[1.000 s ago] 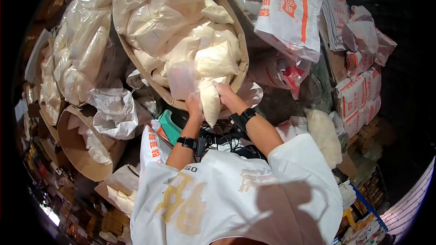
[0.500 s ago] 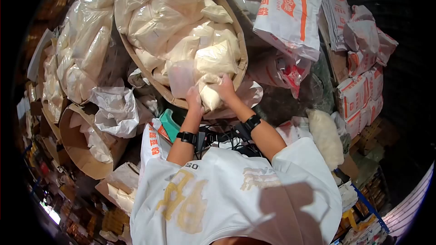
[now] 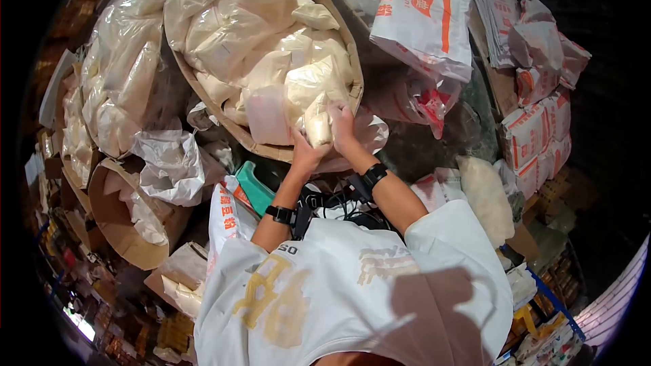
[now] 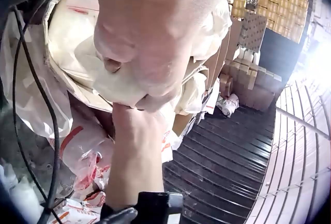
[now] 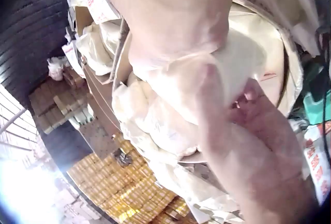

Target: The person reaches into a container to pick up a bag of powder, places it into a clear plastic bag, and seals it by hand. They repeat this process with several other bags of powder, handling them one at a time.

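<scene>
A small clear plastic bag of cream-coloured powder [image 3: 317, 129] is between my two hands, over the near rim of a big carton [image 3: 196, 98] heaped with similar bags. My left hand [image 3: 308, 152] grips its near-left side, and in the right wrist view the left thumb and fingers [image 5: 248, 141] curl round the bag. My right hand [image 3: 343, 125] holds the other side, its fingers partly hidden in the head view. Just beyond lies a fuller powder bag [image 3: 315, 81]. A translucent scoop-like plastic piece [image 3: 266, 116] leans among the bags left of my hands.
White-and-red printed sacks [image 3: 424, 17] stand at the right, with more stacked sacks [image 3: 536, 132] farther out. To the left are another load of powder bags [image 3: 122, 74] and an open carton [image 3: 129, 224]. A green plastic item [image 3: 254, 188] and dark cables sit near my forearms.
The bag hung lengthwise between my hands, then was bent over, and now stands shorter with its narrow end away from me. My left hand has shifted right and under it.
</scene>
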The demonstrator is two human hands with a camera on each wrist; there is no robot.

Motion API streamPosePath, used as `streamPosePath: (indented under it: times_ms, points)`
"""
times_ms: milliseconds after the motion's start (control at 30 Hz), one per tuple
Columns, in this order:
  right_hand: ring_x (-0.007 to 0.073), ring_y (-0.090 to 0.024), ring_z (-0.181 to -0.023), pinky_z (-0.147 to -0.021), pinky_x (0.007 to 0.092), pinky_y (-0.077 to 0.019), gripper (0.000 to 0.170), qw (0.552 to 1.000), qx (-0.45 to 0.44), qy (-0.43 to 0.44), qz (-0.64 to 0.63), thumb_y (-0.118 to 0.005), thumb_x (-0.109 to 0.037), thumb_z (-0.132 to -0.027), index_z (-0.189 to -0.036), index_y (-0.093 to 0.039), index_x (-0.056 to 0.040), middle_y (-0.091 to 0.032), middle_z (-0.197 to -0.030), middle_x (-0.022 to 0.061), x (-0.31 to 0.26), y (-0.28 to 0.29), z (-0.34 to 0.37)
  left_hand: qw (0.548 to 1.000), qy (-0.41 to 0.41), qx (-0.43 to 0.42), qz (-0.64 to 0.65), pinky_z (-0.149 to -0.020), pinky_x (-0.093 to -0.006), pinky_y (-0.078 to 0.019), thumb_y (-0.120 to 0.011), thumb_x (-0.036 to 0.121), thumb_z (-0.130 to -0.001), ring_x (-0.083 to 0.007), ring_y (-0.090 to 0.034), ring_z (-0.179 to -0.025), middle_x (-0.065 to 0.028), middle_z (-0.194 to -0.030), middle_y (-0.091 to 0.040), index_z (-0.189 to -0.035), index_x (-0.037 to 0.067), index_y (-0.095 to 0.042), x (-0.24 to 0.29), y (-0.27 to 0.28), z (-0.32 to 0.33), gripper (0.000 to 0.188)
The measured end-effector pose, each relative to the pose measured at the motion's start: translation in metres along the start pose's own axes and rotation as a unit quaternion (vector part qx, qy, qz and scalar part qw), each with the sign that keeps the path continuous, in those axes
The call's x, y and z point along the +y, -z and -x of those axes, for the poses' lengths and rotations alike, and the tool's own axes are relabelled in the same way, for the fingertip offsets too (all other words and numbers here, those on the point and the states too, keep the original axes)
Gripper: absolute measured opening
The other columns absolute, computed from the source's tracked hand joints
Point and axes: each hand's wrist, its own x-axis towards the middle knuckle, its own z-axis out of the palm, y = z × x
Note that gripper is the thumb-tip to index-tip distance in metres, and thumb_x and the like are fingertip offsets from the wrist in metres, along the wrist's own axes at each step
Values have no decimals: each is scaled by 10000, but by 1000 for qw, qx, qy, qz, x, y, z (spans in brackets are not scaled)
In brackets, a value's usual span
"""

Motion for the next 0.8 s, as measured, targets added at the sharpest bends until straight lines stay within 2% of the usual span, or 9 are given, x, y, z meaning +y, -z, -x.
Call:
streamPosePath:
  times_ms: [33,167,300,400,500,600,633,733,800]
  points:
    - [173,-641,-927,-829,341,-530,401,992,-36,-79,-93,-589,-373,-986,-1185,-559,-26,-664,-1054,83,-19,-4,6,999,-24,12,22,-940,-325,-459,-737,-13,-740,-191,-538,-1070,-106,-1185,-523,-1247,23,-371,3,0,1,626]
    - [223,-609,-1103,-975,417,-480,537,964,-100,-246,-22,-568,-478,-961,-1303,-560,-65,-638,-1250,93,-57,5,16,996,-48,-60,53,-956,-314,-444,-710,-73,-746,-175,-545,-1080,-52,-1119,-570,-1202,42,-472,-7,27,-10,527]
    - [226,-669,-950,-812,345,-549,459,919,-213,-330,22,-605,-411,-944,-1219,-618,-43,-683,-1126,98,-54,27,0,992,-75,-96,-25,-913,-304,-461,-750,-42,-741,-160,-564,-1033,-44,-1068,-598,-1140,35,-512,-11,45,-18,470]
    - [230,-678,-881,-733,319,-548,355,933,-231,-265,83,-654,-296,-920,-1143,-647,-20,-695,-1070,91,-48,19,7,994,-75,-60,-57,-854,-281,-477,-779,-21,-735,-129,-581,-930,-29,-998,-626,-1045,30,-548,-11,50,-21,390]
    - [240,-668,-878,-768,356,-523,301,946,-151,-146,246,-658,-149,-895,-1158,-625,-6,-693,-1079,108,-31,3,5,998,-61,4,-13,-808,-264,-469,-725,-79,-704,-110,-560,-863,-5,-898,-579,-969,38,-538,3,41,-21,344]
    - [224,-658,-797,-681,362,-509,226,897,-40,75,435,-690,-58,-818,-1025,-639,17,-699,-964,105,11,10,-19,994,0,61,86,-782,-262,-460,-699,-80,-704,-105,-533,-845,-3,-889,-548,-957,54,-512,3,29,-16,341]
    - [323,-670,-931,-803,392,-511,331,892,-1,115,437,-712,-119,-810,-1088,-642,48,-700,-1012,191,12,8,-15,988,26,79,131,-771,-263,-458,-695,-71,-708,-103,-522,-837,-3,-888,-540,-954,60,-503,0,25,-16,339]
    - [195,-603,-720,-670,359,-493,118,922,136,124,340,-626,-5,-790,-903,-633,31,-653,-785,80,30,-5,-15,978,23,65,198,-808,-262,-452,-653,-109,-682,-108,-518,-879,-13,-917,-525,-960,76,-480,-6,17,-12,376]
    - [193,-594,-722,-675,349,-488,118,945,117,64,298,-612,-37,-815,-910,-633,29,-652,-795,78,37,-1,-18,994,-16,51,94,-820,-283,-445,-604,-105,-685,-148,-516,-902,-45,-929,-528,-952,56,-480,-15,21,-14,336]
